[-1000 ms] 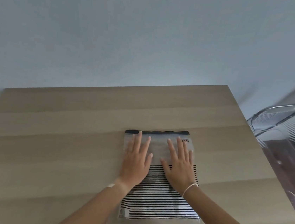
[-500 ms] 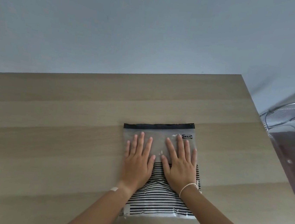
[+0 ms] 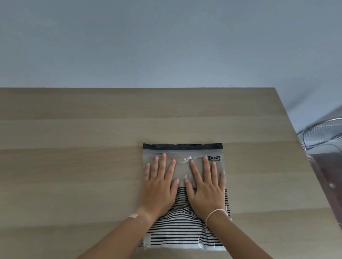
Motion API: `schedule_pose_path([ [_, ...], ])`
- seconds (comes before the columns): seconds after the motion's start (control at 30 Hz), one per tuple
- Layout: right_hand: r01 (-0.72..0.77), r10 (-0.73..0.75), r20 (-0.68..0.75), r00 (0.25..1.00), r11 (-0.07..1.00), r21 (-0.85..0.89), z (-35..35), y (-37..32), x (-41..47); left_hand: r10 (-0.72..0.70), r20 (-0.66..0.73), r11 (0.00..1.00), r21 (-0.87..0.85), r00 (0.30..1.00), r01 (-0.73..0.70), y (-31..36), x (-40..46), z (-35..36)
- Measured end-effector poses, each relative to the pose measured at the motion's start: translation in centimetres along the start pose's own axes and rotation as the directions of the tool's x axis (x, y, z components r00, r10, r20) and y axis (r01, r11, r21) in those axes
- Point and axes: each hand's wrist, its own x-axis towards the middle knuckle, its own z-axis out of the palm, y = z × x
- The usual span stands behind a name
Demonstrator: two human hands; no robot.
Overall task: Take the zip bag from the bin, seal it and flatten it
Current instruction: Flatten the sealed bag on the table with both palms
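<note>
zip bag flat on table, black zip strip far side, looks shut | my left hand + right hand spread flat, palms pressing clear upper half | hands slid back from strip since a second ago = flattening underway | bin off right

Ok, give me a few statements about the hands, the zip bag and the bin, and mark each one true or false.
1. Both hands, left hand and right hand, lie flat on the zip bag. True.
2. The bag's black zip strip is on the edge nearest the person. False: it is on the far edge.
3. The bag holds something striped black and white. True.
4. The clear bin is on the left side of the table. False: it is at the right, beside the table.
</note>
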Motion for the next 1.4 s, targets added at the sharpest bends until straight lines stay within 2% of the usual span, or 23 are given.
schedule_pose_path([
  [0.1,0.036,-0.037,0.021,0.999,0.999,0.04,-0.6,0.2,-0.1,0.015,0.011,1.0,-0.02,1.0,-0.015,-0.4,-0.1,-0.1],
  [0.2,0.042,-0.04,-0.012,0.999,0.988,0.147,-1.8,0.9,-1.0,0.009,-0.027,0.992,-0.122,1.0,-0.012,-0.9,-1.0,-0.9],
  [0.33,-0.105,0.138,-0.132,0.982,0.967,0.233,-3.3,2.7,-3.9,-0.176,-0.071,0.946,-0.289,0.982,0.149,-1.3,-3.2,-1.7],
  [0.47,-0.193,0.239,-0.078,0.968,0.907,0.374,-3.7,3.7,-6.5,-0.298,-0.145,0.909,-0.345,0.944,0.234,-1.0,-4.6,-2.3],
  [0.53,-0.199,0.246,-0.039,0.969,0.859,0.472,-3.8,3.7,-6.8,-0.346,-0.142,0.847,-0.472,0.927,0.244,-0.6,-4.7,-2.6],
  [0.6,-0.225,0.285,-0.012,0.958,0.779,0.585,-3.9,3.8,-6.6,-0.414,-0.083,0.739,-0.612,0.907,0.281,-0.2,-4.5,-3.0],
  [0.67,-0.26,0.342,0.007,0.94,0.7,0.665,-4.1,4.3,-6.2,-0.452,-0.041,0.661,-0.686,0.891,0.304,0.1,-4.1,-3.3],
  [0.77,-0.282,0.361,0.045,0.932,0.639,0.715,-4.4,5.6,-5.4,-0.427,-0.035,0.653,-0.704,0.903,0.281,0.8,-3.6,-3.5],
  [0.87,-0.294,0.375,0.071,0.924,0.582,0.758,-4.7,7.5,-4.8,-0.442,-0.001,0.58,-0.763,0.897,0.285,2.4,-2.8,-3.7],
  [0.93,-0.275,0.391,0.056,0.919,0.531,0.802,-5.3,9.0,-4.3,-0.438,0.006,0.531,-0.805,0.899,0.264,3.8,-2.1,-4.0],
  [1.03,-0.196,0.398,-0.03,0.917,0.514,0.835,-7.0,11.8,-3.2,-0.393,0.024,0.454,-0.865,0.919,0.216,6.8,-0.8,-4.5],
  [1.17,-0.111,0.395,-0.138,0.908,0.545,0.831,-10.8,17.6,-1.4,-0.278,0.021,0.462,-0.874,0.96,0.153,12.7,2.3,-5.5],
  [1.3,-0.087,0.408,-0.262,0.874,0.664,0.743,-15.5,25.9,0.3,-0.173,-0.003,0.459,-0.885,0.985,0.078,20.4,5.9,-6.1],
  [1.4,-0.099,0.421,-0.332,0.844,0.731,0.675,-19.0,32.4,1.2,-0.078,0.05,0.408,-0.91,0.996,0.077,26.5,8.3,-5.9],
])
